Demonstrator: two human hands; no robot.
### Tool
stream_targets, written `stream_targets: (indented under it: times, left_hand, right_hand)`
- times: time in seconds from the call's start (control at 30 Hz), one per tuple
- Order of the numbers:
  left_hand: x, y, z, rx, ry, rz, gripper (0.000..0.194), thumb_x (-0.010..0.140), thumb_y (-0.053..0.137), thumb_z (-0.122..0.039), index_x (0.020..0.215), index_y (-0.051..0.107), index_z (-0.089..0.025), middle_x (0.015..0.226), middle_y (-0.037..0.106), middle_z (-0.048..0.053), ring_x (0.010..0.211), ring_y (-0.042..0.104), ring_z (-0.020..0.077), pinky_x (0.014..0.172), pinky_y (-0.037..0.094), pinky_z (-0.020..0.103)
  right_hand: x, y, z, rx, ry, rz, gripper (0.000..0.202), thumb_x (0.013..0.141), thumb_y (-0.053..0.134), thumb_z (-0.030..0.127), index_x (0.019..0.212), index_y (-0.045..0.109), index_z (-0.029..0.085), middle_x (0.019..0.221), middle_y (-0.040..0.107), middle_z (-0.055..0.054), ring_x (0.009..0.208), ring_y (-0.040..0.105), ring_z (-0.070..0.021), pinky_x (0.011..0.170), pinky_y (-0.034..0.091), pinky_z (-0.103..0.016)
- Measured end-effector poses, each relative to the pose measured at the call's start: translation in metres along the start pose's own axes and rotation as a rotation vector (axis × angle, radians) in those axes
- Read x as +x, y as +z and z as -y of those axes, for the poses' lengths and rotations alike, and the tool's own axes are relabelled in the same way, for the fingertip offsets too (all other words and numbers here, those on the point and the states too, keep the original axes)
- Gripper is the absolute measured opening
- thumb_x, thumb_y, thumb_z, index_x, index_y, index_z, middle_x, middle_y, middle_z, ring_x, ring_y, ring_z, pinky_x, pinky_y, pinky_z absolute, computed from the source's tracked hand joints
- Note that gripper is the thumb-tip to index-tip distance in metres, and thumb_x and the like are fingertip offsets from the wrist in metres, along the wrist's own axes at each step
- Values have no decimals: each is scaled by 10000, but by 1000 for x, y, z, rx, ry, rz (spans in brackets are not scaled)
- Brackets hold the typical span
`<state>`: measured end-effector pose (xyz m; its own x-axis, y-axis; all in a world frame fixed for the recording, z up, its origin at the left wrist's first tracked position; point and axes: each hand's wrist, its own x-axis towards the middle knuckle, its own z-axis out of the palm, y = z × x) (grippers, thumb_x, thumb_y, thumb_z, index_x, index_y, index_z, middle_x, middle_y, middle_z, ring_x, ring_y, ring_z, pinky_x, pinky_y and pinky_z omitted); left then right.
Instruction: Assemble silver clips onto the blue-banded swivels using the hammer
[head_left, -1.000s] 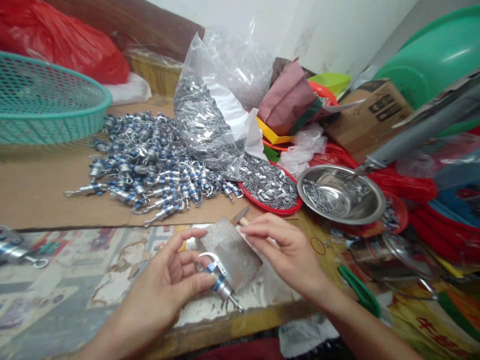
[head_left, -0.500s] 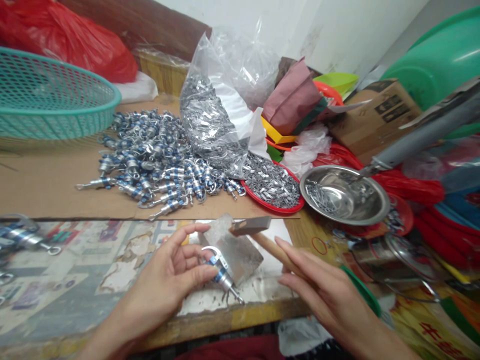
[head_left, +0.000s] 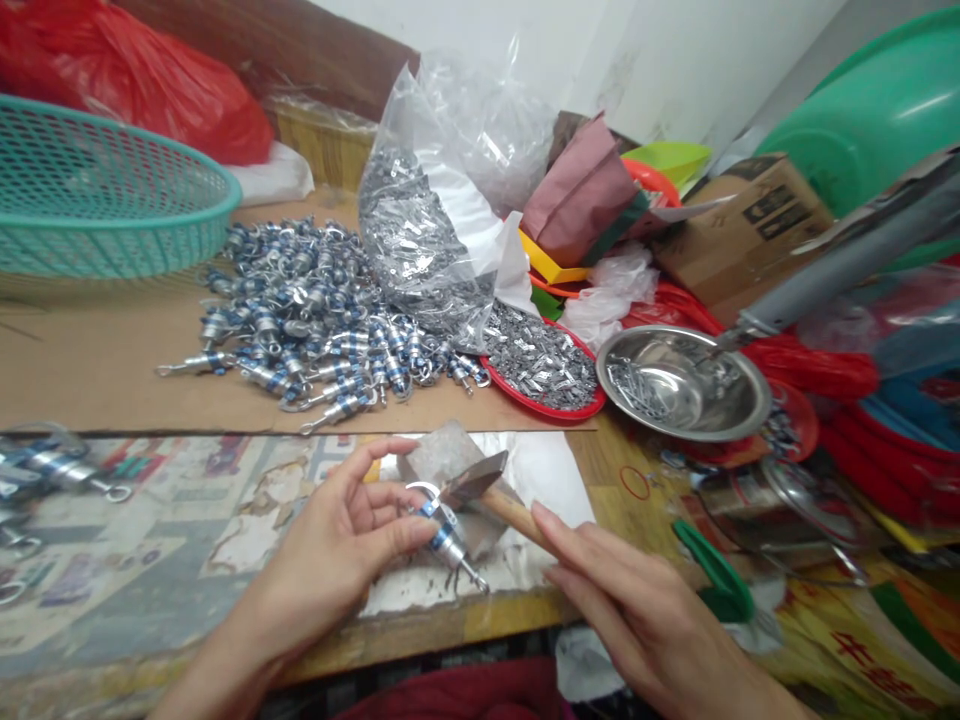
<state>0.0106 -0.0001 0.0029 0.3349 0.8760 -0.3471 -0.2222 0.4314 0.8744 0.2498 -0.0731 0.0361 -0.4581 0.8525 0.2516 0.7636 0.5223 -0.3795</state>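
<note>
My left hand (head_left: 352, 535) pinches a silver-and-blue metal fitting (head_left: 448, 545) with a curved hook at its top and a small ring at its lower end. The fitting lies against a grey metal block (head_left: 448, 448) on a white sheet (head_left: 562, 480). In my right hand (head_left: 622, 590) is a hammer (head_left: 514, 510), gripped by its wooden handle. Its dark head is right at the fitting's upper part; whether the two touch I cannot tell.
Behind lies a heap of similar fittings (head_left: 300, 300) on cardboard (head_left: 90, 370). A plastic bag of small metal pieces (head_left: 420, 240), a red plate (head_left: 536, 405) of the same pieces and a steel bowl (head_left: 759, 410) stand rightward. More fittings (head_left: 60, 465) lie at left.
The hammer head has come down and left, from above the block to the fitting, and my right hand has moved left with it. My left hand keeps its hold almost unmoved.
</note>
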Motion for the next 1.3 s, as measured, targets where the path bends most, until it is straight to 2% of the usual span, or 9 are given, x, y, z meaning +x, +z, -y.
stream_targets:
  times: [0.13, 0.33, 0.53, 0.67, 0.73, 0.87, 1.03, 1.17, 1.3]
  left_hand:
    - [1, -3, 2, 36, -18, 14, 615, 635, 774, -185, 1154, 445, -209, 712, 710, -27, 670, 651, 134, 644, 506, 236]
    - [0, -6, 4, 167, 33, -40, 234, 617, 778, -191, 780, 611, -171, 709, 693, -22, 708, 652, 132, 688, 514, 230]
    - [3, -7, 6, 110, 14, -34, 272, 600, 779, -137, 742, 553, -189, 708, 692, -51, 714, 655, 116, 687, 526, 215]
    - [4, -6, 6, 49, -7, -37, 347, 597, 775, -105, 739, 477, -210, 689, 706, -68, 705, 662, 104, 673, 530, 199]
    - [5, -7, 7, 43, -12, -39, 368, 594, 784, -108, 759, 472, -216, 697, 715, -69, 698, 668, 103, 664, 530, 192]
    - [1, -7, 5, 108, 14, -59, 351, 601, 782, -179, 869, 560, -227, 734, 732, -38, 713, 687, 148, 672, 547, 239]
    - [-4, -5, 1, 435, 155, -152, 119, 638, 717, -322, 697, 721, -219, 805, 747, 47, 794, 679, 237, 758, 526, 342]
    - [-1, -2, 6, 606, 395, -201, 97, 665, 694, -337, 611, 724, -262, 937, 678, 47, 980, 609, 266, 893, 414, 396]
    - [0, 1, 8, 684, 516, -232, 86, 671, 696, -302, 601, 713, -256, 811, 649, 26, 838, 620, 222, 785, 428, 340]
  right_hand:
    - [15, 13, -23, 120, 198, -87, 449, 883, 521, 204, 1328, 493, 260, 1049, 688, -66, 901, 668, -190, 762, 561, -275]
    - [42, 31, -65, 277, 430, -175, 364, 814, 609, 232, 1177, 638, 214, 1037, 715, -66, 934, 672, -250, 740, 574, -355]
    - [26, 10, -32, 119, 76, -289, 473, 841, 574, 113, 1285, 535, 268, 1065, 683, -64, 902, 661, -173, 727, 544, -255]
    - [10, -7, -10, -50, -88, -18, 517, 856, 451, 49, 1338, 476, 236, 905, 674, -58, 706, 649, -144, 580, 516, -225]
    - [9, -6, -14, -74, -68, 6, 505, 866, 436, 64, 1339, 474, 238, 891, 676, -57, 685, 647, -145, 570, 515, -231]
    - [22, 7, -43, 32, 164, -184, 393, 874, 530, 187, 1266, 554, 212, 1043, 695, -80, 886, 670, -183, 727, 545, -273]
    - [46, 19, -82, 10, 343, 60, 267, 882, 530, 295, 1062, 693, 187, 890, 741, -40, 747, 691, -178, 633, 549, -254]
    - [86, 15, -113, -153, 406, -86, 302, 942, 424, 247, 1089, 662, 134, 1041, 675, -108, 969, 626, -204, 875, 479, -326]
    - [128, 15, -137, -279, 466, -65, 217, 902, 537, 246, 1076, 618, 145, 1104, 622, -97, 1016, 592, -214, 900, 465, -402]
